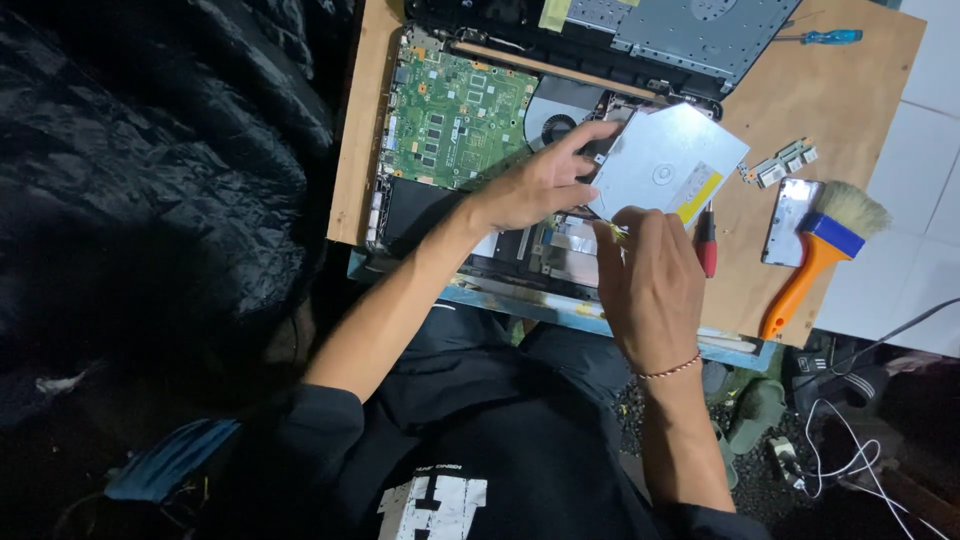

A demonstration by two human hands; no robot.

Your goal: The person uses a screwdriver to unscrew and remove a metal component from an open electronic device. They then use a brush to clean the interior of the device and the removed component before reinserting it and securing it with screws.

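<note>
An opened laptop base [400, 215] lies on a wooden board [840, 90], its green circuit board [455, 120] and round fan [555, 125] exposed. My left hand [535, 185] grips the left edge of a silver optical drive [665, 160], which sits tilted over the laptop's right side. My right hand [650, 280] is closed around a thin tool with a yellowish tip [612, 230], held at the drive's near edge. A red-handled screwdriver [706, 248] lies beside that hand.
A brush with an orange handle and blue band [815, 260] rests on a small silver plate [785, 220] at the right. A small green circuit strip [780, 163] and a blue screwdriver [825, 37] lie farther back. The detached laptop cover [690, 30] sits at the top. White cables [850, 450] trail on the floor.
</note>
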